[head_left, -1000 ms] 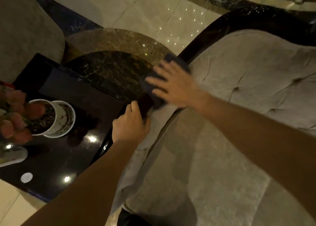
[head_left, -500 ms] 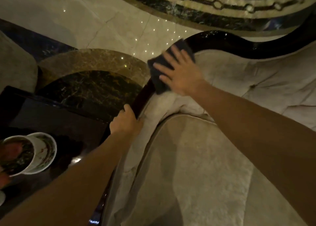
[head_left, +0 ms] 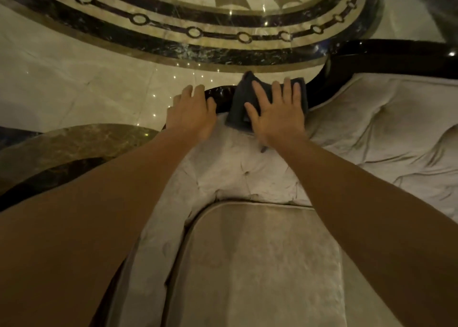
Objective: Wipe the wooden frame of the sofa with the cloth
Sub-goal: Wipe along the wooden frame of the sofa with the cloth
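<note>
Right hand (head_left: 275, 114), flat on the cloth (head_left: 239, 108), has slid further along the wooden frame (head_left: 322, 88) (top curve now); left hand (head_left: 190, 114) grips the frame beside it.

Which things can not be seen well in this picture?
Head view only:
- Wooden frame: part hidden under the cloth and right hand.
- Left hand: fingertips curl out of sight behind the frame.
- Sofa: cut off by the bottom and right edges.
</note>
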### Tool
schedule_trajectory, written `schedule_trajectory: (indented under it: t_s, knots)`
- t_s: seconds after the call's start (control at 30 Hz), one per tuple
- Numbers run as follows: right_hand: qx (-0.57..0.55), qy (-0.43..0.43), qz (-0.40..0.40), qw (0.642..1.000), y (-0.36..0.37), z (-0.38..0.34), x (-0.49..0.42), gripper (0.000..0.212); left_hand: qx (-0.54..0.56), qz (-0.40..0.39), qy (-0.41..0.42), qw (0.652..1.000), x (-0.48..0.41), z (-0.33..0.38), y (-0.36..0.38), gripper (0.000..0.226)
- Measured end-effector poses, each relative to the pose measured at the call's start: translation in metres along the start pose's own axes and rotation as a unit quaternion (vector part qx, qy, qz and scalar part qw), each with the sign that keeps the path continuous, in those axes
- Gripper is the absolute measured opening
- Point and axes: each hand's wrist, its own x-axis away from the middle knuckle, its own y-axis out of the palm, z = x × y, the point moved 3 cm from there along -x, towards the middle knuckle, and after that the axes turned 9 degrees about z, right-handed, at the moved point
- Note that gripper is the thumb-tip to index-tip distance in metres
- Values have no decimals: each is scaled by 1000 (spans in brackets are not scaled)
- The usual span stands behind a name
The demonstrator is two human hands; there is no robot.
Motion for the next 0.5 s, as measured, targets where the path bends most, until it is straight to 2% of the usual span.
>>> schedule_trajectory:
  t_s: [0.07,0.17,0.23,0.27,0.33,0.4,0.47,0.5]
  knots:
    - [81,-27,-12,996,-4,22,1,65,-49,-9,-4,999,-8,11,12,50]
    - [132,-63,-51,988,-14,19,-3,66,-83,-1,-96,992,-18,17,27,53]
    - [217,-94,-88,968,-22,23,-3,68,-91,9,-132,987,-23,16,33,56]
    - [285,-120,-110,945,-29,29,-3,70,-102,12,-134,986,-24,16,34,57]
    - [425,-187,-149,873,-46,39,-5,73,-118,7,-124,985,-24,12,35,56]
    - [513,-257,-169,802,-58,46,-10,58,-122,-5,-132,984,-26,13,36,57]
    - [582,-277,-176,744,-70,49,-15,46,-116,-9,-163,980,-27,14,36,62]
    - [612,-268,-159,726,-77,50,-18,54,-115,-8,-171,978,-28,15,36,65]
